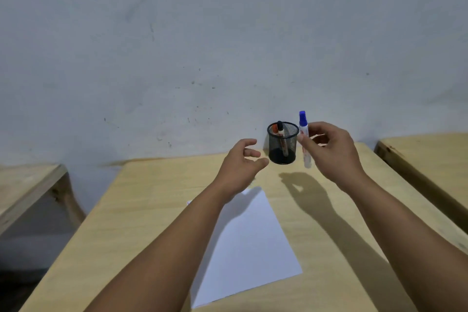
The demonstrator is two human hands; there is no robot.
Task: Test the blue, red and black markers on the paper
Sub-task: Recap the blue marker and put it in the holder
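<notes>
Paper flat | right hand grips blue marker upright, cap up

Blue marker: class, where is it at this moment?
In the head view, the blue marker is held upright in the right hand, just right of the mesh cup, above the table.

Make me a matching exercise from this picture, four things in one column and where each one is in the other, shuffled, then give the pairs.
Things:
1. blue marker
2. black marker
3. sheet of paper
4. left hand

Places or states:
A. lying flat on the wooden desk
B. held upright in the right hand
C. open and empty beside the holder
D. standing inside the black mesh pen holder

Pairs: 1-B, 2-D, 3-A, 4-C
</notes>
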